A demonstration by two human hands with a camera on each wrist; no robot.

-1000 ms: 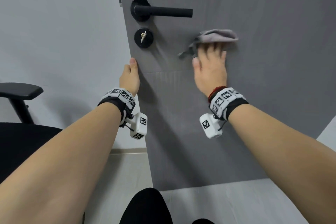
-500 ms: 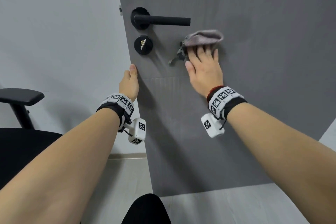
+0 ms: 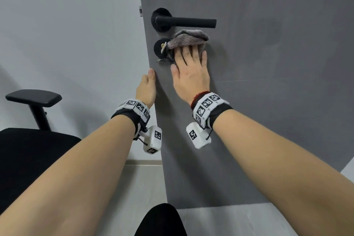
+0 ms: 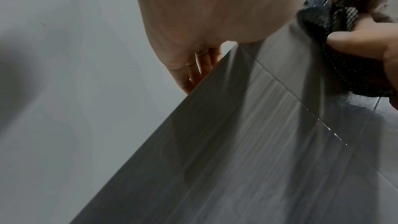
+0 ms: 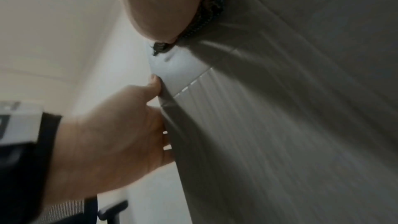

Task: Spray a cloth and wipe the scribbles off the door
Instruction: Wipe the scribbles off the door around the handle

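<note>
In the middle of the head view the right hand (image 3: 191, 74) lay flat with its fingers (image 3: 186, 53) straight and spread, pressing a crumpled grey-brown knitted cloth (image 3: 188, 41) against the dark grey wood-grain door (image 3: 268, 101). The cloth sat just under the black lever handle (image 3: 184, 22) and overlapped the round black lock plate with its brass key (image 3: 160, 49) at its left. The left hand (image 3: 147, 86) gripped the door's free edge just below, thumb on the front face and fingers curled round behind, as the left wrist view showed. No scribbles were clearly readable on the door; only faint darker smears appeared in the upper right of the frame.

To wipe well here, the palm should probably keep even pressure through the cloth, work in short overlapping strokes, and steer clear of the key so the loose fringe does not snag. The left hand's hold likely needs to stay firm, or the door would swing away under the push.

Compared with half a second earlier, the cloth and right hand had slid left from the open panel beyond the lever's tip to under the lever, reaching the lock plate; the left hand had kept its place on the edge.
</note>
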